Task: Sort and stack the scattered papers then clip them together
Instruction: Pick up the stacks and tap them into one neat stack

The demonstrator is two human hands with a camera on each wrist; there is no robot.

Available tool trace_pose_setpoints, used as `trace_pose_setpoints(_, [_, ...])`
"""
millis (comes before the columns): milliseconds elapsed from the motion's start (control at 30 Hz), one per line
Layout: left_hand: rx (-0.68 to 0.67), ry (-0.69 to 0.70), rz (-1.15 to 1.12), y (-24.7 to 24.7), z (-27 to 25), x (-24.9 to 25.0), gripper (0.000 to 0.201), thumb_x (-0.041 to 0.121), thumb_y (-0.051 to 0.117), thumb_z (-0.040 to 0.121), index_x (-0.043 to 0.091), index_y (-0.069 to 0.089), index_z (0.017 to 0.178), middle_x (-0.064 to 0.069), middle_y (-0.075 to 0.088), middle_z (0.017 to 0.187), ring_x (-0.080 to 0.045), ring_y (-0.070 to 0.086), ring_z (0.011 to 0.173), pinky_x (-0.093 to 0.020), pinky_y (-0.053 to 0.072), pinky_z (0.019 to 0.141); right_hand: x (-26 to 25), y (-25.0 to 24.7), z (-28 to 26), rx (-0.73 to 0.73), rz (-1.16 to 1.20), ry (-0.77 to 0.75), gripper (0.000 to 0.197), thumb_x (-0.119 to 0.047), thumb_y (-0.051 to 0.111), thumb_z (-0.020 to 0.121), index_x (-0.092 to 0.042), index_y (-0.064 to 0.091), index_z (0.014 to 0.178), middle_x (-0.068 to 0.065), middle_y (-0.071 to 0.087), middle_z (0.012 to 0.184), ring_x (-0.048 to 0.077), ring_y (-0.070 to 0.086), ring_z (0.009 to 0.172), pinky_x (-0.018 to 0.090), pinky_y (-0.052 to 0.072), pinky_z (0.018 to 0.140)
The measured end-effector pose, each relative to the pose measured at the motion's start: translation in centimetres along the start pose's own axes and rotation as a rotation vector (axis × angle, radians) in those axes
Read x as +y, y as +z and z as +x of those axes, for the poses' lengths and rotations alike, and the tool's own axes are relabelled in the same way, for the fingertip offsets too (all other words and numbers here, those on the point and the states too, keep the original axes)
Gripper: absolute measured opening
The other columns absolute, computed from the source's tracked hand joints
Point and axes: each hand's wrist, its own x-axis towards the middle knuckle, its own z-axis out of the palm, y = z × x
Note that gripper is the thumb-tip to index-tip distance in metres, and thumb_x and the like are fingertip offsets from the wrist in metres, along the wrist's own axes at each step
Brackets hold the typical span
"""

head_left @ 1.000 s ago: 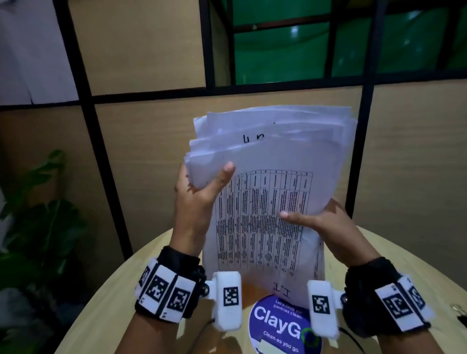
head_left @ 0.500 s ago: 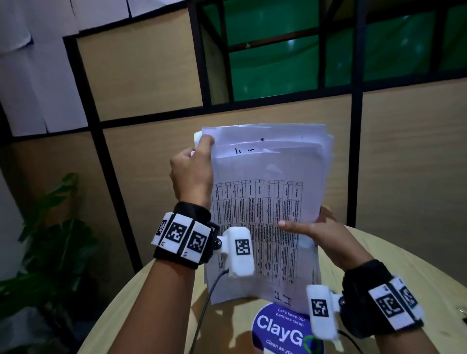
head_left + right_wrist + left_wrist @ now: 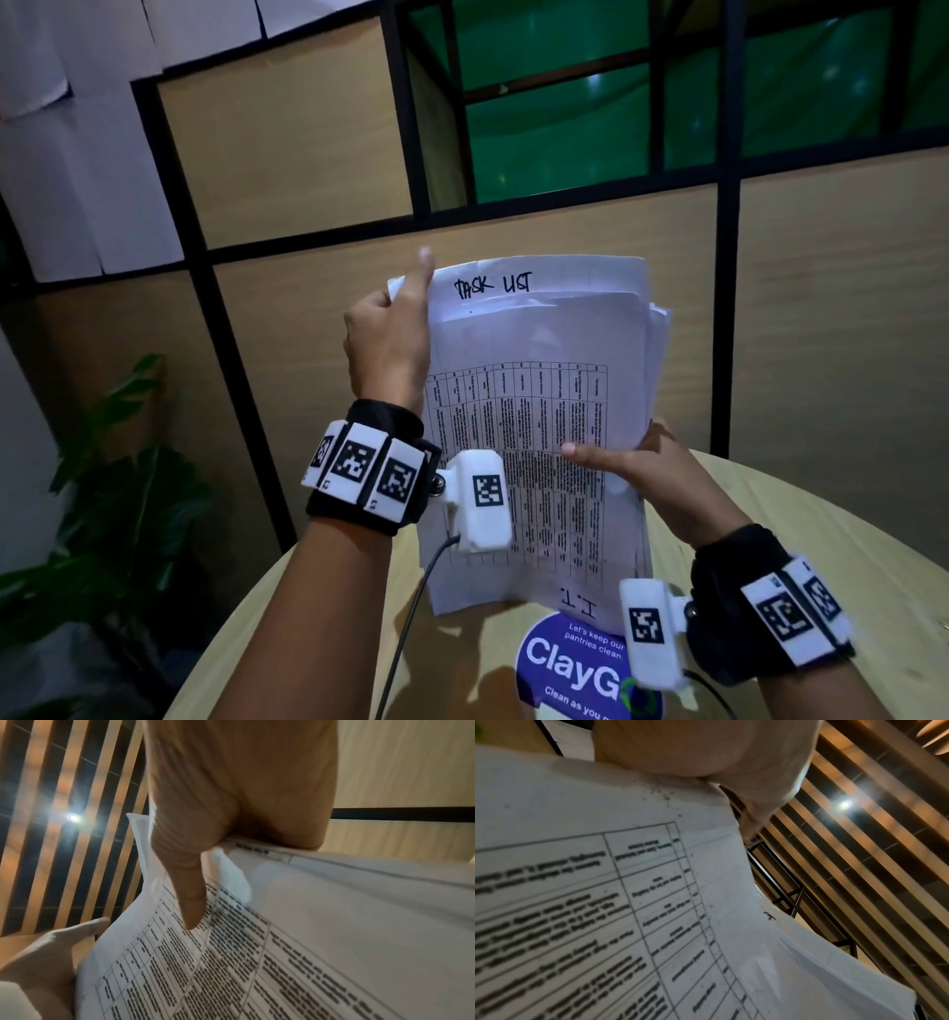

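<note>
Head view: stack of white printed paper sheets (image 3: 539, 411) held upright above round pale wooden table (image 3: 821, 539), lower edge near or on the tabletop, just behind blue round "ClayGo" sticker (image 3: 565, 663). Front sheet printed with a table; handwritten "TASK LIST" heading on a rear sheet at top. Left hand (image 3: 390, 344) at upper left edge of stack, fingers curled round that edge, thumb raised straight along it. Right hand (image 3: 652, 478) at lower right edge, thumb pressed flat across front sheet, other fingers hidden behind stack. Black wristbands with white coded tags on both wrists. Green leafy plant (image 3: 113, 462) at left, beside wood-panelled partition (image 3: 513, 231).

Left wrist view: palm against blurred printed sheet; fingertips out of sight; slatted ceiling with round lamp (image 3: 845, 804) beyond.

Right wrist view: thumb (image 3: 190, 892) lying across printed table, sheets pinched at right edge; opposite hand at far edge.
</note>
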Motion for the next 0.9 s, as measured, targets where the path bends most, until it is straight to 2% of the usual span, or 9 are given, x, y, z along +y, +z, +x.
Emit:
trace_pose_setpoints(33, [-0.012, 0.003, 0.021, 0.1, 0.1, 0.1, 0.063, 0.069, 0.067, 0.071, 0.021, 0.032, 0.051, 0.008, 0.039, 0.059, -0.018, 0.037, 0.059, -0.031, 0.032, 0.058, 0.0, 0.0, -0.1, -0.007, -0.003, -0.001, 0.092, -0.051, 0.095, 0.043, -0.02, 0.061, 0.122, -0.001, 0.073, 0.114, 0.017, 0.07, 0.107, 0.045, 0.051, 0.1])
trace_pose_setpoints(100, [-0.006, 0.02, 0.064, 0.2, 0.5, 0.2, 0.067, 0.071, 0.071, 0.063, 0.02, 0.03, 0.049, 0.007, 0.035, 0.055, -0.02, 0.035, 0.058, -0.03, 0.031, 0.057, -0.4, 0.1, -0.3, -0.03, -0.006, -0.022, 0.08, -0.045, 0.093, 0.049, -0.022, 0.064, 0.119, -0.002, 0.074, 0.112, 0.016, 0.07, 0.106, 0.044, 0.051, 0.1])
trace_pose_setpoints(200, [0.039, 0.043, 0.096, 0.1, 0.7, -0.1, 0.047, 0.047, 0.068, 0.064, 0.018, 0.039, 0.042, 0.009, 0.035, 0.048, -0.025, 0.036, 0.058, -0.032, 0.032, 0.056, -0.5, 0.2, -0.3, -0.043, 0.002, -0.031, 0.069, -0.037, 0.092, 0.055, -0.02, 0.067, 0.117, 0.0, 0.074, 0.111, 0.016, 0.07, 0.105, 0.044, 0.051, 0.1])
trace_pose_setpoints(300, [0.049, 0.067, 0.1, -0.1, 0.3, -0.4, 0.038, 0.032, 0.061, 0.07, 0.019, 0.037, 0.043, 0.012, 0.034, 0.04, -0.019, 0.033, 0.051, -0.028, 0.029, 0.055, -0.3, 0.2, -0.1, 0.0, 0.006, -0.021, 0.083, -0.048, 0.094, 0.047, -0.018, 0.065, 0.12, 0.002, 0.071, 0.117, 0.017, 0.07, 0.107, 0.045, 0.051, 0.101])
trace_pose_setpoints(367, [0.066, 0.083, 0.086, -0.1, 0.3, -0.5, 0.034, 0.035, 0.063, 0.072, 0.021, 0.041, 0.05, 0.013, 0.041, 0.048, -0.016, 0.039, 0.053, -0.029, 0.034, 0.056, -0.4, 0.3, -0.1, -0.01, 0.012, -0.02, 0.079, -0.044, 0.094, 0.05, -0.016, 0.066, 0.119, 0.002, 0.073, 0.114, 0.017, 0.07, 0.106, 0.044, 0.051, 0.101])
trace_pose_setpoints(500, [0.056, 0.137, 0.141, 0.0, 0.5, -0.4, 0.043, 0.055, 0.074, 0.067, 0.021, 0.049, 0.057, 0.011, 0.053, 0.06, -0.014, 0.051, 0.061, -0.028, 0.042, 0.061, -0.9, 0.4, -0.6, -0.045, 0.038, -0.042, 0.062, -0.028, 0.088, 0.059, -0.013, 0.069, 0.115, 0.002, 0.076, 0.109, 0.017, 0.072, 0.103, 0.043, 0.051, 0.1])
trace_pose_setpoints(600, [0.065, 0.174, 0.227, -0.2, 0.8, -0.3, 0.029, 0.041, 0.069, 0.065, 0.018, 0.052, 0.058, 0.011, 0.049, 0.056, -0.014, 0.047, 0.058, -0.026, 0.038, 0.058, -0.9, 0.5, -0.5, -0.038, 0.051, -0.045, 0.059, -0.025, 0.086, 0.06, -0.012, 0.069, 0.114, 0.002, 0.076, 0.107, 0.017, 0.072, 0.102, 0.041, 0.052, 0.099])
trace_pose_setpoints(700, [0.072, 0.184, 0.231, -0.3, 0.6, -0.3, 0.028, 0.038, 0.062, 0.069, 0.016, 0.049, 0.056, 0.009, 0.044, 0.053, -0.017, 0.044, 0.057, -0.027, 0.036, 0.058, -0.7, 0.4, -0.3, -0.024, 0.082, -0.043, 0.067, -0.029, 0.091, 0.057, -0.011, 0.067, 0.117, 0.002, 0.076, 0.108, 0.017, 0.072, 0.103, 0.043, 0.051, 0.101])
trace_pose_setpoints(900, [0.033, 0.209, 0.356, -0.7, 0.4, -0.4, 0.025, 0.043, 0.069, 0.066, 0.019, 0.064, 0.07, 0.01, 0.062, 0.068, -0.017, 0.059, 0.072, -0.026, 0.044, 0.065, -0.6, 0.4, -0.5, -0.044, 0.074, -0.049, 0.056, -0.025, 0.087, 0.059, -0.008, 0.07, 0.11, 0.004, 0.077, 0.105, 0.017, 0.072, 0.102, 0.04, 0.051, 0.1])
